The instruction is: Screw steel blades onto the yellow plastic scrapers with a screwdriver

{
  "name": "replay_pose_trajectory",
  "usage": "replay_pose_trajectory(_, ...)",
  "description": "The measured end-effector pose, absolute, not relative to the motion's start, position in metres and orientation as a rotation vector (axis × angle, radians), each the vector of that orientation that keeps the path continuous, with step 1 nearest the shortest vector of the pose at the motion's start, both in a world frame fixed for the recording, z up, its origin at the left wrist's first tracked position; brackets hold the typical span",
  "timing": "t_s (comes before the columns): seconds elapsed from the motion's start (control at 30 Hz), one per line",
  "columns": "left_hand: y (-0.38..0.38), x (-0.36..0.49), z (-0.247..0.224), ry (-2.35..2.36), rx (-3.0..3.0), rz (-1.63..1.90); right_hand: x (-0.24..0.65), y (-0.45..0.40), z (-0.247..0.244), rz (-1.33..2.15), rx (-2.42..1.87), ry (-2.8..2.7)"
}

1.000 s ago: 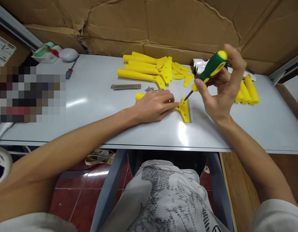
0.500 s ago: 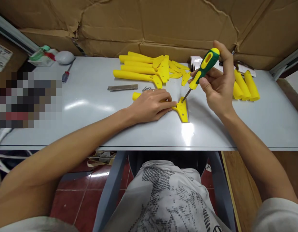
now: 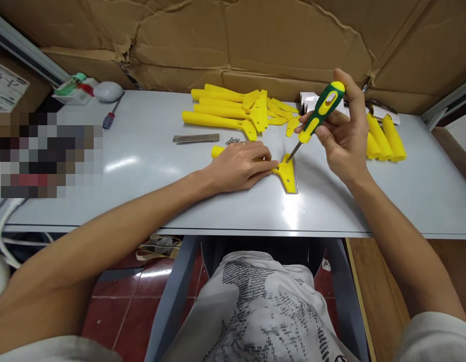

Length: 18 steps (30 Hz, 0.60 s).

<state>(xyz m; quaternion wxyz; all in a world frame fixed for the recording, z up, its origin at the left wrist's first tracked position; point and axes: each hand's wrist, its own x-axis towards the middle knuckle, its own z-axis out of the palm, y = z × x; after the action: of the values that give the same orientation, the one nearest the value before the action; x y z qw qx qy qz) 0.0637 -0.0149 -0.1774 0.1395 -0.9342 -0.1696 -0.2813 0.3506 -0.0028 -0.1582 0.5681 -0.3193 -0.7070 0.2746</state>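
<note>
My left hand is closed over the handle of a yellow scraper and presses it flat on the table. A thin blade edge shows along the scraper's right side. In my right hand is a green and yellow screwdriver, tilted, its tip at the upper hole of the scraper head; whether a screw sits under it is hard to tell. Small screws lie just behind my left hand, and a stack of flat metal blades is left of them.
Several yellow scraper handles lie at the back, beside small yellow pieces. Yellow tubes are at the right. A second screwdriver and a white rounded object sit back left. Cardboard stands behind the table.
The view has shifted slightly. My left hand still holds the scraper, and the screwdriver stays at the same hole, with little other movement.
</note>
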Motion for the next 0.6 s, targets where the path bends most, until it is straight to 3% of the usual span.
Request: replay_pose_trajectory(0.6,-0.0141,0.0628,-0.1794,-0.494,-2.708,-0.813,0.3535,0.0037,-0.165,0.661,-0.616,-1.687)
